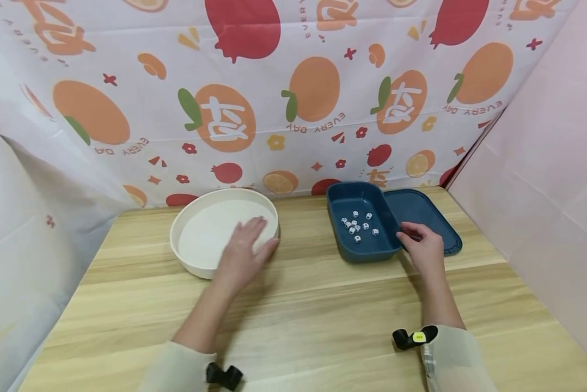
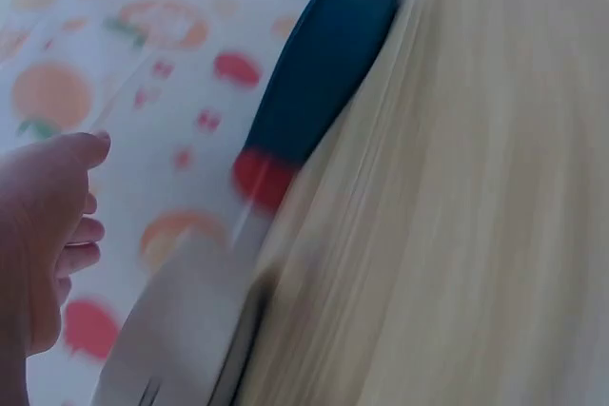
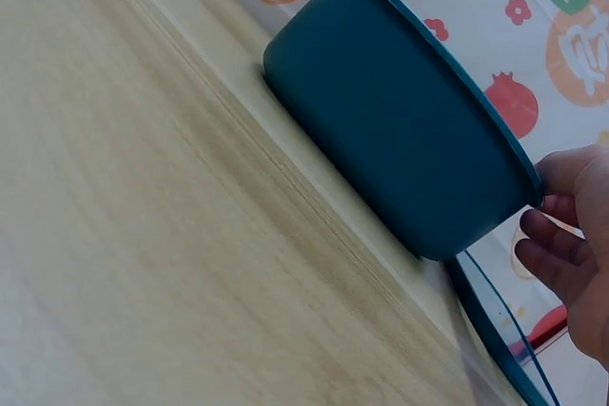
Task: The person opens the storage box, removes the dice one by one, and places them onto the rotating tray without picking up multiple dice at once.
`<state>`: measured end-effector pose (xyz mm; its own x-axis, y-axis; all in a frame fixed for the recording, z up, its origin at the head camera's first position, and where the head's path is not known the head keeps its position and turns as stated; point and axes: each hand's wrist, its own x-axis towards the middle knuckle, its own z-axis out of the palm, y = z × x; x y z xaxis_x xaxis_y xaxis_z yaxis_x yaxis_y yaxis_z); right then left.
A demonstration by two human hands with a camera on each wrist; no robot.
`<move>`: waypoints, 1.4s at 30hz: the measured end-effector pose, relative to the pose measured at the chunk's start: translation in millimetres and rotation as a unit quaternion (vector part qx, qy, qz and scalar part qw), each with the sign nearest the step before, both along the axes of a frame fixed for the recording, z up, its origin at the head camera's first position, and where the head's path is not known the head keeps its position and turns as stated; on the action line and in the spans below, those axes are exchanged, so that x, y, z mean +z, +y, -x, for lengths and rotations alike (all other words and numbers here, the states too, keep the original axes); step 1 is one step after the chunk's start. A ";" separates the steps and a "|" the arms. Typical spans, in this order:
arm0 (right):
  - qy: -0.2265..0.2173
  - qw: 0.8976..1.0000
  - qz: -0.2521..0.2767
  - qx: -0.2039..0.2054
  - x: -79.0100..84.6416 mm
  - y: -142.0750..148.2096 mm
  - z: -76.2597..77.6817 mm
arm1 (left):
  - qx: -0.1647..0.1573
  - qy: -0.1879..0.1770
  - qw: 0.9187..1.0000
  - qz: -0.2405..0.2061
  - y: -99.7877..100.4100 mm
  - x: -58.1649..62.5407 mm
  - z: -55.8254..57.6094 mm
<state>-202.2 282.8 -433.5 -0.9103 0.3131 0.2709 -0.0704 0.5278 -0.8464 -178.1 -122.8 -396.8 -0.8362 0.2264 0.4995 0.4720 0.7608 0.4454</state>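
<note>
My left hand (image 1: 242, 253) is over the right front part of a round cream tray (image 1: 190, 264), fingers spread and slightly blurred. In the left wrist view this hand (image 2: 48, 225) holds nothing. My right hand (image 1: 425, 247) pinches the right rim of a dark blue rectangular container (image 1: 367, 256). Several small white dice (image 1: 356, 227) with dark pips lie scattered on its floor. From the side, in the right wrist view, the right hand's (image 3: 576, 235) fingertips meet the container's (image 3: 400, 121) rim, which hides part of the grip.
A flat dark blue lid (image 1: 421, 212) lies right of the container, partly behind the right hand. Everything stands on a wood-grain table (image 1: 323, 326). A fruit-print cloth (image 1: 274, 109) hangs behind it, and a pale cloth wall (image 1: 543, 163) borders the right side.
</note>
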 end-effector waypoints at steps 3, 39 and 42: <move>-0.009 1.000 -0.012 -0.005 1.4 1.5 -0.5 | 0.031 -0.042 0.999 0.014 -41.7 0.3 -4.5; 0.025 0.977 -0.201 0.064 27.2 -39.6 8.9 | 0.029 0.058 0.996 0.067 -152.2 -36.8 -24.7; -0.079 0.957 -0.239 0.146 35.4 -49.4 18.4 | 0.028 0.072 0.995 0.064 -153.2 -40.2 -24.1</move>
